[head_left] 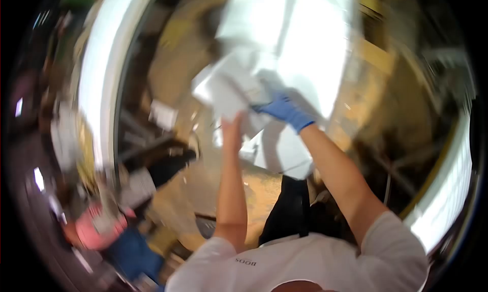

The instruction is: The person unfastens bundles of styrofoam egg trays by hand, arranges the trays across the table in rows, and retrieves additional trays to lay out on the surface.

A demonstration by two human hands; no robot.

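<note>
A white, flat-sided piece (231,86), blurred by motion, is held up in front of me; its exact kind cannot be made out. My bare left hand (233,130) grips its lower edge, with the fingers mostly hidden behind it. On its right side is my right hand (284,110) in a blue glove, thumb stretched along the piece and fingers blurred. Below the hands lies another white piece (282,149) with flat faces. Just beyond stands a large, bright white surface (315,48), overexposed.
A long white curved band (99,83) runs along the left, and another bright white panel (442,190) is at the right. A person in a pink top (101,226) is at lower left. Small white scraps (163,115) lie on the brownish floor (203,190).
</note>
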